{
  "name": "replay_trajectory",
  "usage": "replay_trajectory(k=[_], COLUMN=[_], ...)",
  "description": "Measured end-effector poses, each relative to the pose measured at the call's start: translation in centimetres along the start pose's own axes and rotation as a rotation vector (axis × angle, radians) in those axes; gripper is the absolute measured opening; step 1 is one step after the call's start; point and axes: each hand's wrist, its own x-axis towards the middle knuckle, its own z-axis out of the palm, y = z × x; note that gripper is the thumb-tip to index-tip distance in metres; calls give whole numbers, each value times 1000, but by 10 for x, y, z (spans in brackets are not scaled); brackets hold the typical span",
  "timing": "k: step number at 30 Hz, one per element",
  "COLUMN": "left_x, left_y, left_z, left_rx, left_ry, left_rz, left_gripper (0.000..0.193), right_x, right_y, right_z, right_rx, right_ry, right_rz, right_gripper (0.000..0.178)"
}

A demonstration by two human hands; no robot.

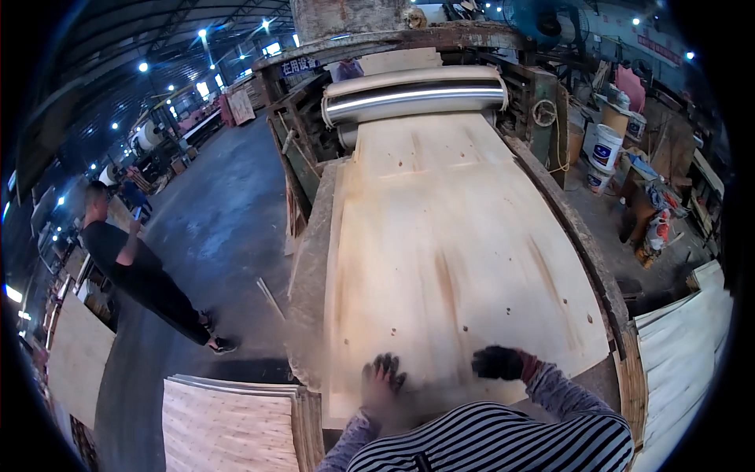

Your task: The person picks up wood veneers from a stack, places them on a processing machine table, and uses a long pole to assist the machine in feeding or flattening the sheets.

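A long pale wood veneer sheet (503, 259) with brown streaks and small knots lies before me, its far part running up to the rollers. Near its close edge my left hand (384, 377), in a glove with dark fingers, rests on the sheet with the fingers spread. To the right, my right hand (499, 363) in a dark glove is at the sheet's surface, fingers pointing left and nothing seen in them. A shiny metal roller (417, 102) spans the machine at the far end of the sheet.
Veneer stacks stand at the near left (228, 421) and near right (683, 354). A rough machine edge (578, 236) borders the sheet. On the left floor stands a person in dark clothes (145, 267). White buckets (604, 149) and clutter sit at the far right.
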Motion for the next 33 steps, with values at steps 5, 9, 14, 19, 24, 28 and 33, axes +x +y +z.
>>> replay_trajectory(k=[5, 9, 14, 19, 24, 28, 33], left_x=[7, -1, -5, -7, 11, 19, -13], left_y=[1, 0, 13, 5, 5, 5, 0], left_z=[-3, -4, -32, -32, -30, -26, 4], left_rx=[27, 3, 195, 33, 153, -55, -202], left_ry=[57, 62, -134, -25, 72, 175, 92], left_rz=[14, 11, 168, 395, 193, 120, 40], left_gripper=[56, 58, 62, 59, 53, 54, 57], right_x=[-51, -60, -30, -19, 1, 35, 75], right_y=[54, 60, 70, 59, 18, -31, -83], right_z=[-33, 16, -6, -2, 18, 13, 30], right_rx=[346, 741, 374, 195, -189, -127, -84], right_ry=[90, 54, 309, 203, 384, 127, 151], right_rz=[296, 147, -259, -224, -333, -373, -388], right_gripper=[41, 56, 52, 47, 51, 33, 26])
